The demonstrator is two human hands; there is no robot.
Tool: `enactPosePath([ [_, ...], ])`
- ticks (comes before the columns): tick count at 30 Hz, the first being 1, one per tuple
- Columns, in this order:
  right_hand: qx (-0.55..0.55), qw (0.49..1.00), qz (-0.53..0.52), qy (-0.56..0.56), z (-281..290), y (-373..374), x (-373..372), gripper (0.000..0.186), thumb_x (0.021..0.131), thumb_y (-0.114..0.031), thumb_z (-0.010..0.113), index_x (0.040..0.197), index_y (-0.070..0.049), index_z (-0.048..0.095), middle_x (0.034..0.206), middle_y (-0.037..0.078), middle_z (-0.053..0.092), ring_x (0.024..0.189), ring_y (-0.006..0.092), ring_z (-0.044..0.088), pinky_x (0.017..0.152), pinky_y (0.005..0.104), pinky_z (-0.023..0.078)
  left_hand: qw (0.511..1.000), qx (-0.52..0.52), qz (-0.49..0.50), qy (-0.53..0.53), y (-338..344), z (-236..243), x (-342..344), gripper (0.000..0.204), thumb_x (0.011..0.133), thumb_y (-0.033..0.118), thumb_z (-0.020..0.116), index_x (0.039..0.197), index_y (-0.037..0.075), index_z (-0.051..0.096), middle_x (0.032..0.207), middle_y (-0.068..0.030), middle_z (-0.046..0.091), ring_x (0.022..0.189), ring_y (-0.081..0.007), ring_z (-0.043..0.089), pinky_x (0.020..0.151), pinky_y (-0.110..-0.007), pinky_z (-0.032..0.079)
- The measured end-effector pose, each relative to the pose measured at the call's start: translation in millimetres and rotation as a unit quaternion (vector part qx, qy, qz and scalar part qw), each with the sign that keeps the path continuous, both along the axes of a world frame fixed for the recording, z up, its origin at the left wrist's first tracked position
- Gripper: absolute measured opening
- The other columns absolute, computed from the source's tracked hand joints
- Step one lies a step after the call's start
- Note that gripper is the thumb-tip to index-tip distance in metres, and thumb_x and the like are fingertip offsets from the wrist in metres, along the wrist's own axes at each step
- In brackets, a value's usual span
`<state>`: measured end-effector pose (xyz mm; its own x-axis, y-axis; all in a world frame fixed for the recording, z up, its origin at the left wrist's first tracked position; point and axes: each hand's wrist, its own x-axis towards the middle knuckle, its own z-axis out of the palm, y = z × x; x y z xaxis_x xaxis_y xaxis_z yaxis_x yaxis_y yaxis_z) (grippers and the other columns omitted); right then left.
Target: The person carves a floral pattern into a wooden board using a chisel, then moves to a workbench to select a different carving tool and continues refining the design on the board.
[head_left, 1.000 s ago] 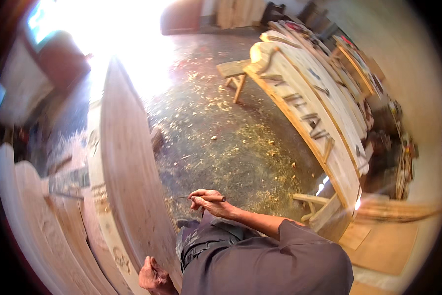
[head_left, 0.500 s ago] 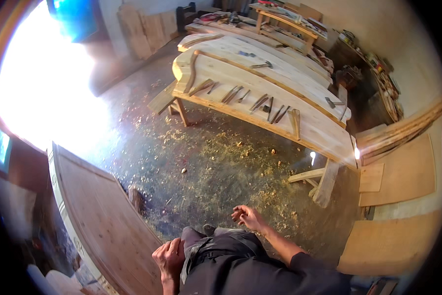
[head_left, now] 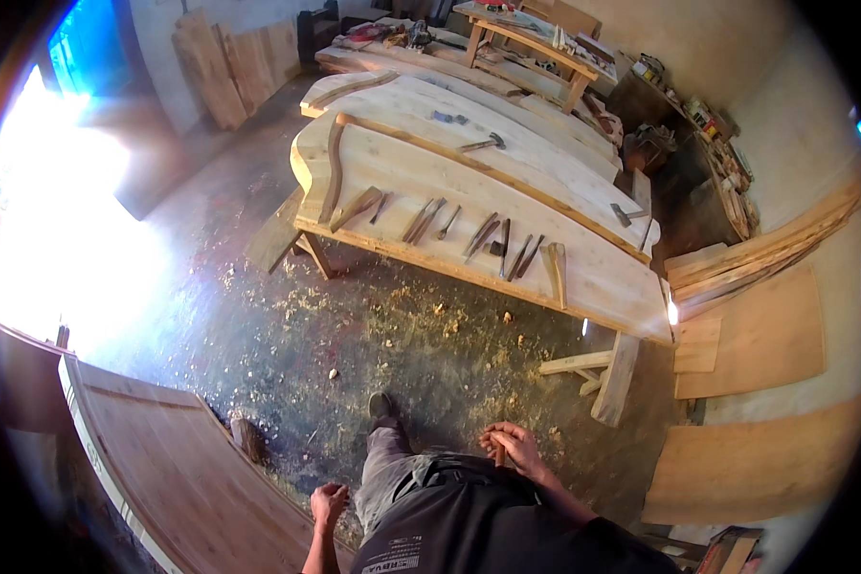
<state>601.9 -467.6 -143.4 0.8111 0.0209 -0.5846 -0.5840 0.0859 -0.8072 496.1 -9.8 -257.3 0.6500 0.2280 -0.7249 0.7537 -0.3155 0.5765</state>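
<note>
My left hand (head_left: 329, 503) hangs beside my left thigh with the fingers curled in, next to a long wooden panel (head_left: 177, 435) with a carved, pale edge; nothing shows in it. In front of my waist is my right hand (head_left: 514, 448), its fingers bent inward. A short brown shape below those fingers could be a handle or a finger; I cannot tell. Farther off, a pale wooden board (head_left: 430, 187) lies on trestles, bearing several chisels (head_left: 424, 220) in a row and a flat wooden piece (head_left: 555, 274). A hammer (head_left: 486, 143) rests on the board behind.
Wood shavings litter the concrete floor (head_left: 354, 325). A trestle leg (head_left: 614, 378) juts out at the bench's right end. Wood sheets (head_left: 751, 464) lean by the right wall. A small block (head_left: 246, 440) stands beside the panel. Bright light comes from a doorway (head_left: 57, 220) at left.
The view has shifted as I step forward, one shoe now out ahead. My left hand has come away from my thigh. The right has drawn in toward my waist.
</note>
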Motion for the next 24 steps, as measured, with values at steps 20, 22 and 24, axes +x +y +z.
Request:
enactPosePath([
  [20, -0.548, 0.73, 0.3, -0.276, -149.3, -42.0, 501.2, 0.037, 0.106, -0.037, 0.061, 0.101, -0.001, 0.068, 0.064, 0.017, 0.067, 0.058, 0.0333, 0.069, 0.054, 0.0466, 0.054, 0.936, -0.117, 0.326, 0.061, -116.9, 15.9, 132.5, 0.033, 0.101, 0.026, 0.075, 0.115, -0.004, 0.075, 0.093, -0.0121, 0.078, 0.075, -0.0212, 0.074, 0.066, -0.035, 0.059],
  [22, -0.515, 0.749, 0.354, -0.217, -142.2, -41.5, 546.7, 0.039, 0.109, -0.038, 0.057, 0.102, 0.0, 0.065, 0.065, 0.015, 0.068, 0.058, 0.0307, 0.069, 0.053, 0.0453, 0.052, 0.963, -0.027, 0.254, 0.086, -154.8, 46.4, 145.4, 0.038, 0.099, 0.029, 0.077, 0.115, -0.005, 0.077, 0.099, -0.0133, 0.08, 0.085, -0.0188, 0.073, 0.076, -0.035, 0.057],
  [24, -0.526, 0.738, 0.38, -0.183, -152.6, -48.2, 582.3, 0.042, 0.11, -0.04, 0.055, 0.103, 0.0, 0.063, 0.067, 0.013, 0.069, 0.058, 0.0292, 0.068, 0.052, 0.0446, 0.051, 0.965, 0.038, 0.238, 0.101, -177.9, 54.4, 147.3, 0.041, 0.098, 0.031, 0.077, 0.116, -0.006, 0.077, 0.1, -0.0144, 0.08, 0.09, -0.0209, 0.073, 0.081, -0.036, 0.058],
])
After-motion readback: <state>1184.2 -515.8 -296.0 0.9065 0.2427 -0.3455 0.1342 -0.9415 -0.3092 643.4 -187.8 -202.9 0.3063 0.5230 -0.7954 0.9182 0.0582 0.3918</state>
